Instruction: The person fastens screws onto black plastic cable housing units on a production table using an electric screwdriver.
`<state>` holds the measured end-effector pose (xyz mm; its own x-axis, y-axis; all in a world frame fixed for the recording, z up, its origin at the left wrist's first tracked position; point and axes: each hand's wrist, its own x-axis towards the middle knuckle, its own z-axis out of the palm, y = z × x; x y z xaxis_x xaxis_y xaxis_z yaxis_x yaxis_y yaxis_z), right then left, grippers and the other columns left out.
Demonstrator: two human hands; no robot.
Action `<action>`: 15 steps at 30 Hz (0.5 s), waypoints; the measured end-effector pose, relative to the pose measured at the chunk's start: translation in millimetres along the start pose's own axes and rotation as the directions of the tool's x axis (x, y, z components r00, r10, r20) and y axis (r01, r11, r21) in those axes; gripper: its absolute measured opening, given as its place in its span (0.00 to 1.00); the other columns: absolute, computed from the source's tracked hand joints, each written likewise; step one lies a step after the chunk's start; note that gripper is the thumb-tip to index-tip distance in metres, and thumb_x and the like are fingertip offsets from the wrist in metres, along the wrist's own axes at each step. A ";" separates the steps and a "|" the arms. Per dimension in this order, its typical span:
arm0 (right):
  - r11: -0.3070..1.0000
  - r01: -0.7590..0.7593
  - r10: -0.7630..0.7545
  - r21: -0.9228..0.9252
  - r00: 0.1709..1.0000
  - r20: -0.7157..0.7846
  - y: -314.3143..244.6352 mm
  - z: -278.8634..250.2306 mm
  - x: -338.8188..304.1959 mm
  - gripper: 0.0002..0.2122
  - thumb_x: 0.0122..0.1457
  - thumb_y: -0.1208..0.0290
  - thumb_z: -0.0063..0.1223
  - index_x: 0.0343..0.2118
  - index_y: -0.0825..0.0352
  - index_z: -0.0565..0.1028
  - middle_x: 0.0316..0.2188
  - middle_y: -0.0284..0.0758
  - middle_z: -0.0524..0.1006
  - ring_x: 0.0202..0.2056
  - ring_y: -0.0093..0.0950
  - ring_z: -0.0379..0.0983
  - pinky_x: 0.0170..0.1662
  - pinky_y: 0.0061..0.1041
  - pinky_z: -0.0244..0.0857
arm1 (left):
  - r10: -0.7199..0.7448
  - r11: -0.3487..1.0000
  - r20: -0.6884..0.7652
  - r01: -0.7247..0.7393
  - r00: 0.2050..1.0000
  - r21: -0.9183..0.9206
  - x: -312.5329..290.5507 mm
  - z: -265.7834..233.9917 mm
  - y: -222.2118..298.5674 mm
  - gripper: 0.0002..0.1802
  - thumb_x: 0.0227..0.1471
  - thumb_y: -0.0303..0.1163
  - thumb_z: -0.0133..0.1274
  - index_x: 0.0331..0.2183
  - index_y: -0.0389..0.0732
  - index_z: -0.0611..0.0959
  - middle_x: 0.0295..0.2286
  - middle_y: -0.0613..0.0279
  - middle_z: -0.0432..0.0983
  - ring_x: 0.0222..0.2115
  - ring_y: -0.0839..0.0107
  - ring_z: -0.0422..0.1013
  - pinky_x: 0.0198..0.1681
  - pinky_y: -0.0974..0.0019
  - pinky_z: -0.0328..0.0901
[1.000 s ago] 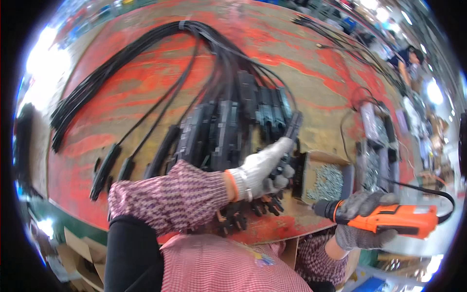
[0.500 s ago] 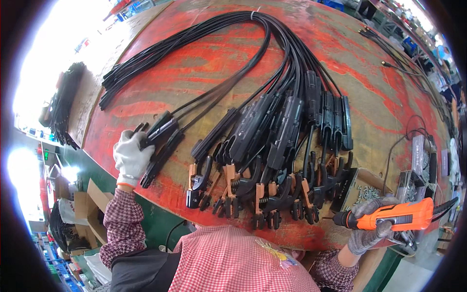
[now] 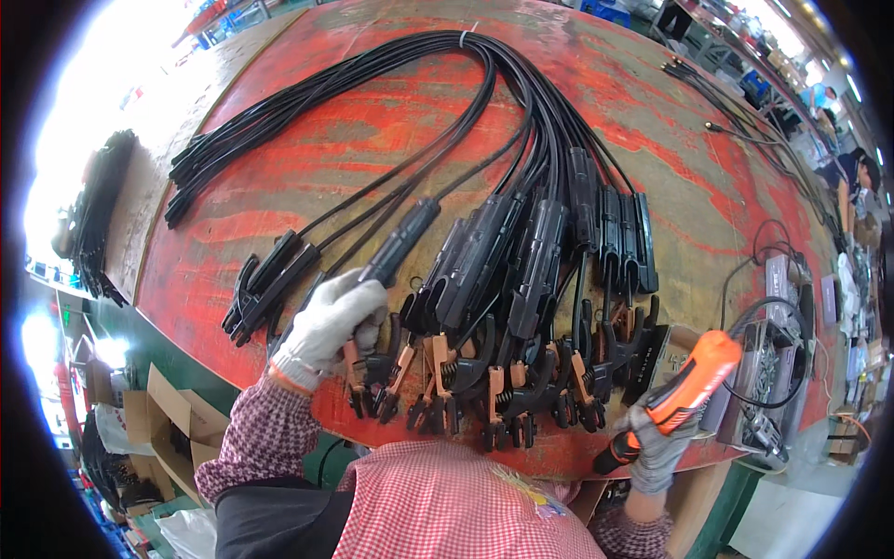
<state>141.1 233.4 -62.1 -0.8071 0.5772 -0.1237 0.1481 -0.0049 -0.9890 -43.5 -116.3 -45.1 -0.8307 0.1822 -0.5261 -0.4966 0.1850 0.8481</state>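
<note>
My left hand (image 3: 337, 319), in a white glove, is wrapped round a black-handled cable clamp (image 3: 402, 244). Its upper handle points up and right, and its copper-coloured jaw (image 3: 352, 365) shows below my fingers. My right hand (image 3: 659, 443), in a grey glove, grips an orange and black power screwdriver (image 3: 691, 387) with its black nose tilted down and left near the front edge. To the right of my left hand lies a row of similar clamps (image 3: 489, 265), jaws toward me. A pair of black clamps (image 3: 265, 289) rests to its left.
A bundle of black cables (image 3: 372, 70), tied at the top, arches over the worn red table (image 3: 307, 168). An open box (image 3: 666, 359) and a tray of small metal parts (image 3: 759, 377) stand at the right. Another dark cable bundle (image 3: 102, 214) lies far left.
My left hand has left the leftmost clamps and moved right onto another one, lifting its handle. My right hand has shifted left and down, turning the screwdriver from level to steeply tilted.
</note>
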 end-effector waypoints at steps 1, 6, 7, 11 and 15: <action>0.997 0.079 -0.079 -0.007 0.997 0.013 -19.1 -1.9 1.0 0.17 0.45 0.79 0.60 0.38 0.68 0.68 0.25 0.34 0.74 0.24 0.25 0.74 0.25 0.26 0.72 | 0.083 0.990 -0.005 -0.083 0.997 -0.113 -12.7 11.1 16.4 0.18 0.51 0.35 0.49 0.41 0.33 0.75 0.18 0.70 0.66 0.13 0.81 0.61 0.16 0.75 0.56; 0.991 0.032 -0.062 0.132 0.971 0.229 -117.2 57.3 47.7 0.12 0.44 0.77 0.64 0.31 0.73 0.73 0.30 0.38 0.77 0.25 0.23 0.74 0.27 0.22 0.70 | 0.398 0.786 0.103 -0.397 0.912 0.474 -50.7 52.7 86.1 0.25 0.46 0.37 0.55 0.45 0.33 0.75 0.27 0.60 0.76 0.26 0.72 0.74 0.32 0.70 0.67; 0.979 -0.004 -0.043 0.206 0.974 0.221 -127.3 78.8 56.4 0.17 0.44 0.75 0.68 0.35 0.72 0.72 0.30 0.36 0.77 0.25 0.23 0.75 0.29 0.22 0.71 | 0.394 0.764 0.122 -0.399 0.911 0.507 -50.0 60.2 94.0 0.28 0.45 0.38 0.58 0.47 0.34 0.75 0.30 0.56 0.78 0.31 0.69 0.75 0.39 0.68 0.67; 0.978 0.095 -0.171 0.188 0.875 0.452 -121.2 135.2 104.5 0.23 0.43 0.73 0.70 0.42 0.66 0.70 0.30 0.30 0.76 0.30 0.22 0.75 0.32 0.23 0.72 | 0.594 0.547 0.277 -0.632 0.755 0.550 -46.3 95.1 99.1 0.30 0.40 0.41 0.63 0.44 0.36 0.76 0.23 0.54 0.76 0.24 0.62 0.75 0.32 0.64 0.67; 0.964 0.002 -0.164 0.266 0.791 0.589 -144.4 141.0 119.0 0.21 0.43 0.76 0.69 0.41 0.65 0.72 0.31 0.31 0.77 0.31 0.23 0.76 0.36 0.24 0.72 | 0.687 0.435 0.374 -0.765 0.623 0.475 -25.7 86.5 87.2 0.41 0.35 0.48 0.67 0.49 0.36 0.72 0.35 0.48 0.75 0.35 0.54 0.75 0.38 0.60 0.69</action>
<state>-56.8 187.7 54.5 -0.9996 -0.0235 0.0167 -0.0111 -0.2206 -0.9753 -43.7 -21.3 37.0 -0.7645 0.6018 0.2308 0.5387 0.4000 0.7415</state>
